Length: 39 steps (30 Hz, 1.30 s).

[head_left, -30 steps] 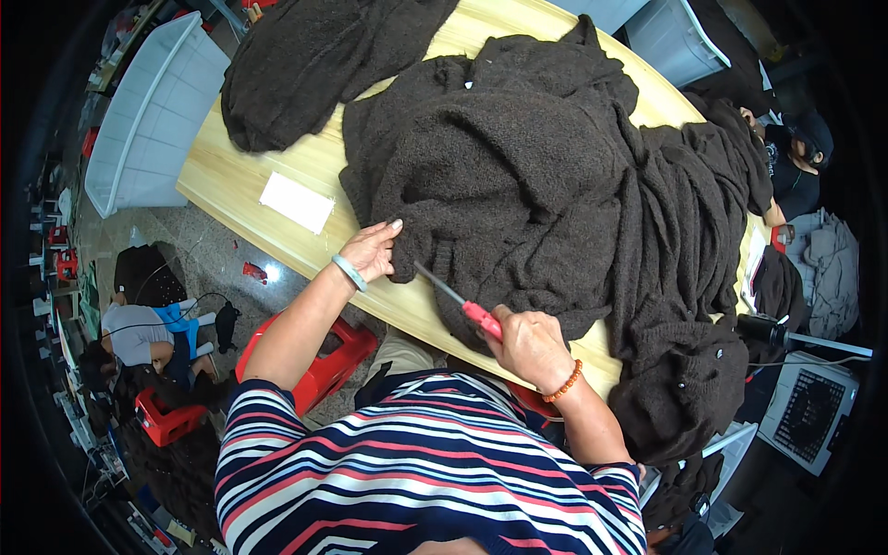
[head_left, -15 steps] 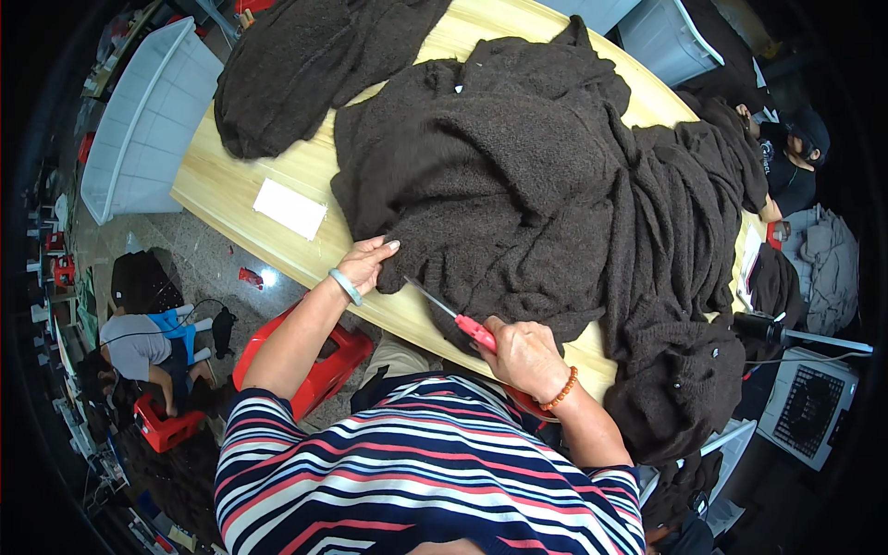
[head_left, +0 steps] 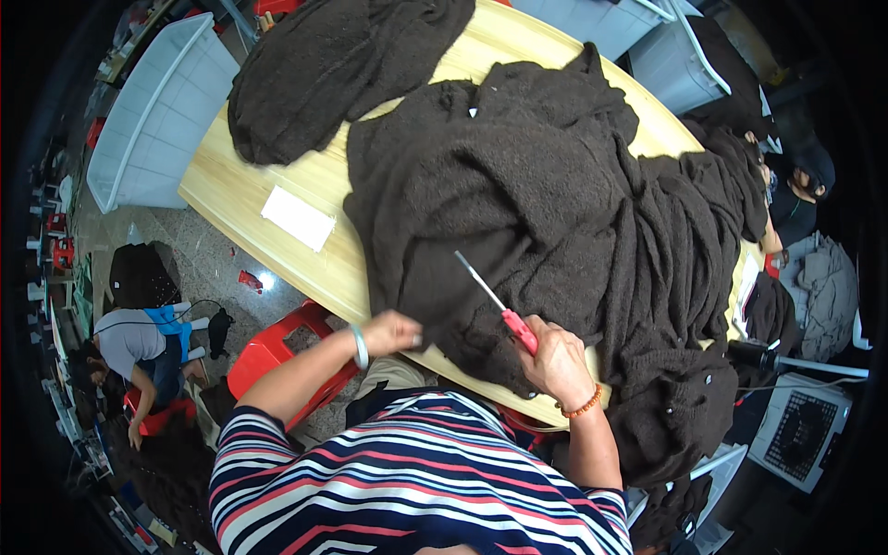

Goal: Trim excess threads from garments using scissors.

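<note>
A dark brown knitted garment (head_left: 555,176) lies heaped across the table in front of me. My left hand (head_left: 393,331) is closed at its near left edge, gripping the cloth and drawing it toward me; the fingertips are a little blurred. My right hand (head_left: 558,361) is wrapped round the red handle of a tool with a slim metal shaft (head_left: 481,285). That shaft points up and left over the garment, and the exact kind of tool is unclear. A small white tag (head_left: 473,113) shows near the garment's far side.
Another dark garment (head_left: 333,79) lies at the far left of the wooden table (head_left: 213,176), near a white card (head_left: 298,218). A red stool (head_left: 268,356) stands below the left edge. White bins (head_left: 153,120) flank the table. One person (head_left: 795,199) is at right, another (head_left: 134,347) at lower left.
My left hand has come down toward me, pulling the garment's near edge along. The tool in my right hand has shifted right and a little nearer, its tip higher over the cloth.
</note>
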Motion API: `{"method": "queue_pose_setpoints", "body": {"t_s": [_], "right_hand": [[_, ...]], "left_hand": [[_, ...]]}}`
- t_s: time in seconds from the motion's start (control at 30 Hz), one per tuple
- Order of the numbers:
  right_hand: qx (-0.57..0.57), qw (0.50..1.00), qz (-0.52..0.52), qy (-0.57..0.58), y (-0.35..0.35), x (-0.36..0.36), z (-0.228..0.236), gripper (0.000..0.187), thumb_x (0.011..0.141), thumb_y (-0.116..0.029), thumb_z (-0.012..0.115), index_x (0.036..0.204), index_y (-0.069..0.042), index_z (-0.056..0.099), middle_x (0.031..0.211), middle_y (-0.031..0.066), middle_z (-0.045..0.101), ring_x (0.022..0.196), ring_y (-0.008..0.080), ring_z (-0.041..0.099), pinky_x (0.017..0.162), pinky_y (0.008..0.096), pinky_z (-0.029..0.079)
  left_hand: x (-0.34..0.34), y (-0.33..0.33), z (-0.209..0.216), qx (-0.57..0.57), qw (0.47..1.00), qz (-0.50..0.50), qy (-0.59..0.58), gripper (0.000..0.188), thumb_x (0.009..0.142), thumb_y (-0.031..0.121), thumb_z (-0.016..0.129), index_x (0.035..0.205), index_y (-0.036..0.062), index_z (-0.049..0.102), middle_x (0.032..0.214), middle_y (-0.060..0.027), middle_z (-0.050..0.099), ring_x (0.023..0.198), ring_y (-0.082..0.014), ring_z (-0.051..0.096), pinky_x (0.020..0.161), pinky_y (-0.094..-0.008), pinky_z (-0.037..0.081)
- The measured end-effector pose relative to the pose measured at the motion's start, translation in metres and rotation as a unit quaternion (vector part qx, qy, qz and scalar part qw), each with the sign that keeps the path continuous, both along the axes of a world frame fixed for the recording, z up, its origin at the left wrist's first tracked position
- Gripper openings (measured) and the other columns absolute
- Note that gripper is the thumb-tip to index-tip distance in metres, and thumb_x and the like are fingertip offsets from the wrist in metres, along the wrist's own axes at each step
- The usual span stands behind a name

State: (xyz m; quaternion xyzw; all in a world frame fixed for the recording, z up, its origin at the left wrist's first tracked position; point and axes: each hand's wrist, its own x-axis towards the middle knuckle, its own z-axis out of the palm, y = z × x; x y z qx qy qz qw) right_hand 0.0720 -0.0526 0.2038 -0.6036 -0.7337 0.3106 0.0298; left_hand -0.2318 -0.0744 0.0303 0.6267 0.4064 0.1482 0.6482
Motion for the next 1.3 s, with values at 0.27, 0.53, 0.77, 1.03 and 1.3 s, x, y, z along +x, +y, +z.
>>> {"method": "queue_pose_setpoints", "body": {"t_s": [0.27, 0.53, 0.77, 1.03, 1.3], "right_hand": [[0.090, 0.992, -0.090, 0.013, 0.046, 0.001, 0.017, 0.016, 0.082, -0.011, 0.063, 0.095, -0.004, 0.056, 0.081, 0.0211, 0.063, 0.080, 0.0422, 0.062, 0.069, 0.0444, 0.050], [0.223, 0.964, -0.108, 0.095, 0.140, -0.020, 0.013, 0.028, 0.083, -0.016, 0.069, 0.108, -0.005, 0.061, 0.101, 0.0191, 0.064, 0.094, 0.0378, 0.064, 0.080, 0.0432, 0.052], [0.075, 0.990, -0.098, 0.064, 0.245, -0.003, -0.047, 0.025, 0.076, -0.015, 0.071, 0.096, -0.001, 0.066, 0.104, 0.0207, 0.066, 0.097, 0.0359, 0.065, 0.084, 0.0405, 0.050], [0.041, 0.969, -0.192, 0.148, 0.130, 0.079, -0.041, 0.020, 0.081, -0.008, 0.069, 0.096, 0.004, 0.063, 0.080, 0.0133, 0.067, 0.070, 0.0202, 0.067, 0.064, 0.0307, 0.053], [0.024, 0.943, -0.330, -0.039, -0.028, 0.185, -0.080, 0.020, 0.080, -0.010, 0.067, 0.093, 0.003, 0.060, 0.076, 0.0185, 0.065, 0.072, 0.0312, 0.065, 0.066, 0.0402, 0.050]], "left_hand": [[-0.076, 0.052, 0.003, -0.270, 0.941, 0.194, -0.067, 0.023, 0.092, 0.024, 0.064, 0.095, 0.0021, 0.069, 0.081, -0.0100, 0.071, 0.073, -0.0150, 0.069, 0.067, -0.0274, 0.057], [-0.123, 0.164, -0.047, -0.043, 0.878, 0.419, 0.227, 0.041, 0.081, 0.014, 0.075, 0.115, 0.0009, 0.057, 0.095, -0.0091, 0.065, 0.079, -0.0148, 0.062, 0.060, -0.0291, 0.051], [-0.102, 0.146, -0.011, 0.000, 0.846, 0.525, -0.095, 0.030, 0.079, -0.007, 0.067, 0.105, 0.0022, 0.055, 0.087, -0.0049, 0.061, 0.071, -0.0101, 0.058, 0.062, -0.0224, 0.049], [-0.032, 0.066, 0.107, 0.130, 0.983, 0.064, -0.117, 0.019, 0.073, -0.003, 0.059, 0.091, 0.0036, 0.060, 0.088, -0.0048, 0.057, 0.080, -0.0145, 0.055, 0.072, -0.0268, 0.046], [0.036, -0.018, 0.021, -0.162, 0.975, 0.146, -0.055, 0.043, 0.078, 0.016, 0.080, 0.106, 0.0019, 0.050, 0.095, -0.0074, 0.058, 0.084, -0.0121, 0.062, 0.074, -0.0258, 0.052]]}}
